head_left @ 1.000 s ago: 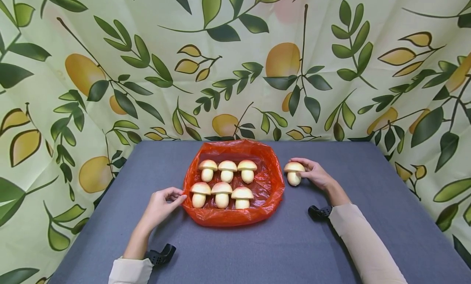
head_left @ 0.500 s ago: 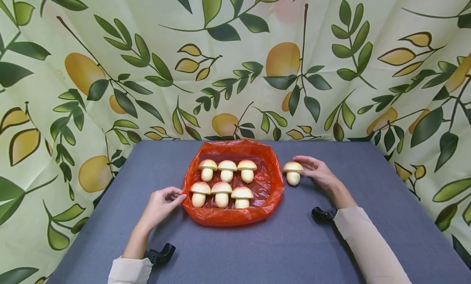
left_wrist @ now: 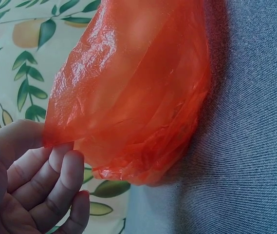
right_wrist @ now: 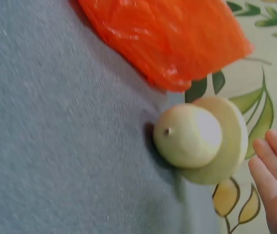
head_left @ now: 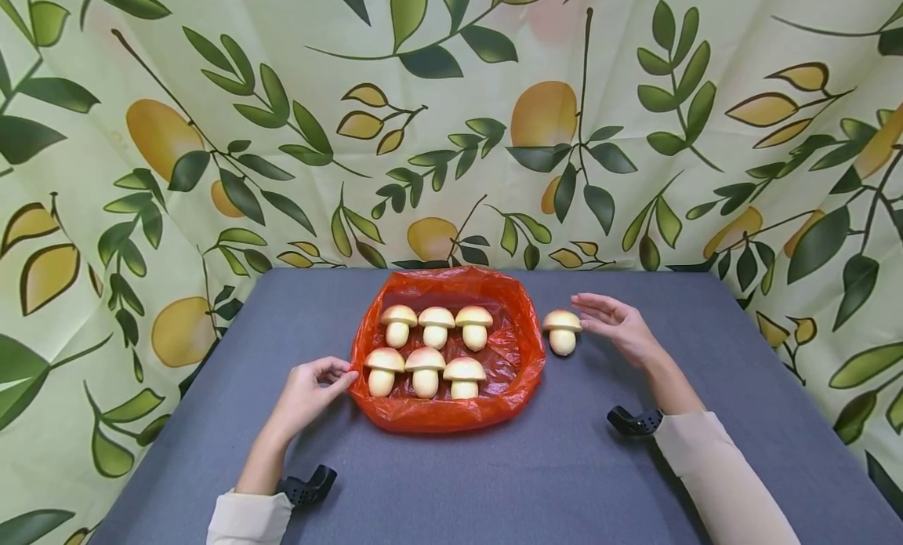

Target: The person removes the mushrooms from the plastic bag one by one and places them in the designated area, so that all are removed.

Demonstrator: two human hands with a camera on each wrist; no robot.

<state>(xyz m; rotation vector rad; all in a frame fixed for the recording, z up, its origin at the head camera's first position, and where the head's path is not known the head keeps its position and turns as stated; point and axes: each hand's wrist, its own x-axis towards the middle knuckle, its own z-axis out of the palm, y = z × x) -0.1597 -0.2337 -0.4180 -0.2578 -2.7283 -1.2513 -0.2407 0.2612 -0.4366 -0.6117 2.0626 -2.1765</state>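
A red plastic bag (head_left: 451, 421), its mouth spread wide, lies on the table with two rows of toy mushrooms (head_left: 426, 372) inside. At the bag's left rim my left hand (head_left: 310, 392) pinches the plastic between thumb and fingers; the left wrist view shows the thin film (left_wrist: 128, 87) in that pinch. One more mushroom (head_left: 562, 333) lies on the cloth just outside the bag's right side, its stem toward me. My right hand (head_left: 617, 329) hovers just right of this mushroom, fingers extended and holding nothing; a gap separates them in the right wrist view.
Grey cloth covers the table (head_left: 480, 490). Behind it and along both sides hangs a leaf-and-fruit patterned curtain (head_left: 451, 137). Each wrist wears a black camera mount (head_left: 635, 421).
My right hand has let go of the lone mushroom and drawn back to the right, its fingers opening. The mushroom stays beside the bag. My left hand keeps its place.
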